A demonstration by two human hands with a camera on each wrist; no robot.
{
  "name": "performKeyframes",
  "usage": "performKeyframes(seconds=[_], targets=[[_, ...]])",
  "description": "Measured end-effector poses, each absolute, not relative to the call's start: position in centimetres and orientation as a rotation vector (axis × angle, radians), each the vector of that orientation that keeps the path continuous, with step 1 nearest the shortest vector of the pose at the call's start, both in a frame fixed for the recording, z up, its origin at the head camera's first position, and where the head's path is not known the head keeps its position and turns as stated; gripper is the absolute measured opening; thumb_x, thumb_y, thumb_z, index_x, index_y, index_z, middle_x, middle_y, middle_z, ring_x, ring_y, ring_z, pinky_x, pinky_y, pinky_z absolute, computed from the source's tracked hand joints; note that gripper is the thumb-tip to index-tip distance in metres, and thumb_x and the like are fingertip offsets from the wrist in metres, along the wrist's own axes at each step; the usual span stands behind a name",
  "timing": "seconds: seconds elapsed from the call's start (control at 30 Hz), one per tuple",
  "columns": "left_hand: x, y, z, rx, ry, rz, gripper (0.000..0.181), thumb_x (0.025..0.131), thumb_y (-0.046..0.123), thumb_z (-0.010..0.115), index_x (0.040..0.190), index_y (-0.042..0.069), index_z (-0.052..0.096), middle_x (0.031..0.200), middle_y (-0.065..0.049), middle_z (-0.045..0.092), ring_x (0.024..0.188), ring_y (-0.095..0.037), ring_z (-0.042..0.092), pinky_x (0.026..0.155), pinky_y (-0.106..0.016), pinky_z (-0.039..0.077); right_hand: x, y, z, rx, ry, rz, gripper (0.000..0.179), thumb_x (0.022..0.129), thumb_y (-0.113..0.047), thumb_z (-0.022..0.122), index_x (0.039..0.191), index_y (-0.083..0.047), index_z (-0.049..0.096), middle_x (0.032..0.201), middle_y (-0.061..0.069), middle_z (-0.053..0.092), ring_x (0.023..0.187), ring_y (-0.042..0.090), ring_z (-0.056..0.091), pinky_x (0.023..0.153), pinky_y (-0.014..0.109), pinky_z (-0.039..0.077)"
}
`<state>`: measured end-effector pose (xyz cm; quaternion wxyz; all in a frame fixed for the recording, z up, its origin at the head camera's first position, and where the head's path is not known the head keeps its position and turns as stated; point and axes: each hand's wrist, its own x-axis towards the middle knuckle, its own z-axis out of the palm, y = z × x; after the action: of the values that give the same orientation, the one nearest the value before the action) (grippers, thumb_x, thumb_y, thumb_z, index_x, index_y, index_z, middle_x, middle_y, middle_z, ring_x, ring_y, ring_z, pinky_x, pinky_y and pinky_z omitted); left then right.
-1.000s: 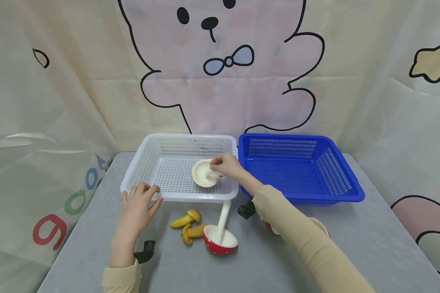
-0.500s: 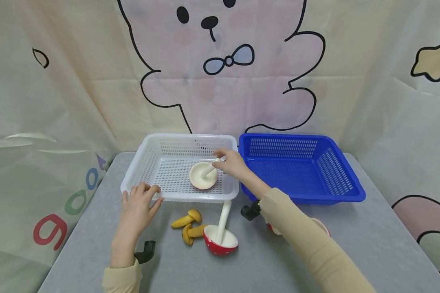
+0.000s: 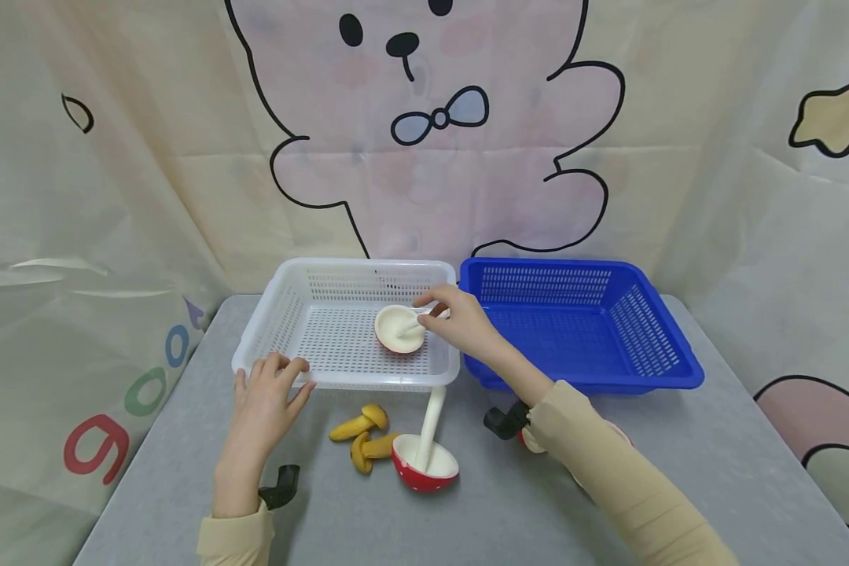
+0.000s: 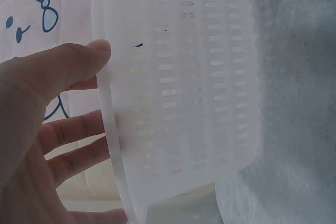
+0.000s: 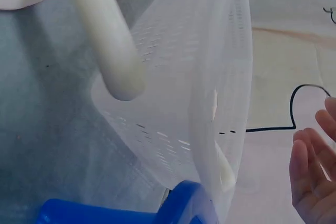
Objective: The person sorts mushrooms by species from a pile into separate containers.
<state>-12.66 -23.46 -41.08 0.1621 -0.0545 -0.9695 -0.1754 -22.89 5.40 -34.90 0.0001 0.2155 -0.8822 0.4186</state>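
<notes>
My left hand [image 3: 265, 405] grips the front rim of the white basket [image 4: 184, 93] near its left corner, thumb outside and fingers behind the wall. Inside this basket a ladle with a cream bowl [image 3: 399, 329] leans, its handle pointing right. My right hand [image 3: 456, 318] is over the basket's right side, by that handle. In the right wrist view its fingers are loosely bent, with nothing between them, apart from the handle end [image 5: 226, 171]. A second ladle [image 3: 424, 468], red with white dots outside, stands on the table, its white handle tilted up against the basket's front.
Two yellow mushrooms [image 3: 359, 422] lie in front of the white basket. The blue basket [image 3: 580, 385] stands close on its right. Under my right forearm a red and white object [image 3: 534, 440] is partly hidden. A printed curtain [image 3: 431, 196] hangs behind the table.
The ladle in the white basket has settled with its handle swung to the right. My right hand has let go of it and drawn slightly right. My left hand has stayed put.
</notes>
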Motion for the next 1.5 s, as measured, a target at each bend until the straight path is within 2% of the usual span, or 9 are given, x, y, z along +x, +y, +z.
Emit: performKeyframes(seconds=[0.2,0.53,0.83,1.07,1.3,1.5], targets=[[-12.6,-23.6,-41.0,-0.148,-2.784,-0.504,0.016,0.088,0.021,0.07,0.099,0.016,0.06,0.1,-0.01,0.055,0.106,-0.037,0.047,0.098,-0.08,0.02,-20.8,5.6,-35.3,0.849,-2.741,1.14,0.019,0.089,-0.014,0.065,0.107,-0.014,0.069,0.111,0.002,0.065,0.099,0.022,0.061,0.084,0.037,0.053],[-12.5,-23.7,-41.2,-0.155,-2.782,-0.487,0.016,0.087,0.021,0.07,0.099,0.016,0.06,0.098,-0.008,0.055,0.105,-0.037,0.049,0.098,-0.08,0.021,-17.8,6.1,-35.9,0.983,-2.761,0.926,0.018,0.089,-0.017,0.066,0.106,-0.02,0.07,0.113,-0.004,0.065,0.113,0.016,0.057,0.096,0.039,0.049],[-12.5,-23.7,-41.2,-0.156,-2.779,-0.487,0.016,0.088,0.021,0.07,0.1,0.016,0.06,0.099,-0.008,0.055,0.106,-0.036,0.048,0.098,-0.08,0.021,-15.8,6.6,-37.4,1.091,-2.678,0.757,0.019,0.086,-0.014,0.07,0.104,-0.02,0.071,0.107,-0.005,0.068,0.102,0.015,0.058,0.085,0.034,0.049],[-12.5,-23.7,-41.1,-0.161,-2.776,-0.49,0.016,0.088,0.021,0.07,0.1,0.016,0.06,0.1,-0.008,0.055,0.105,-0.036,0.048,0.098,-0.079,0.021,-14.5,6.8,-39.1,1.163,-2.586,0.683,0.022,0.083,-0.013,0.071,0.103,-0.021,0.071,0.105,-0.007,0.068,0.102,0.012,0.057,0.085,0.031,0.048],[-12.6,-23.6,-41.1,-0.162,-2.778,-0.484,0.016,0.088,0.021,0.069,0.1,0.016,0.06,0.099,-0.008,0.055,0.105,-0.036,0.047,0.098,-0.079,0.021,-13.7,7.1,-40.9,1.29,-2.367,0.626,0.021,0.079,-0.009,0.073,0.098,-0.017,0.071,0.1,-0.007,0.068,0.095,0.011,0.057,0.08,0.027,0.046],[-12.6,-23.5,-41.0,-0.148,-2.788,-0.489,0.017,0.088,0.021,0.07,0.1,0.016,0.06,0.1,-0.009,0.055,0.107,-0.036,0.047,0.099,-0.079,0.02,-13.6,7.4,-42.4,1.405,-2.341,0.575,0.022,0.078,-0.007,0.072,0.098,-0.017,0.07,0.1,-0.006,0.068,0.098,0.011,0.059,0.085,0.027,0.049]])
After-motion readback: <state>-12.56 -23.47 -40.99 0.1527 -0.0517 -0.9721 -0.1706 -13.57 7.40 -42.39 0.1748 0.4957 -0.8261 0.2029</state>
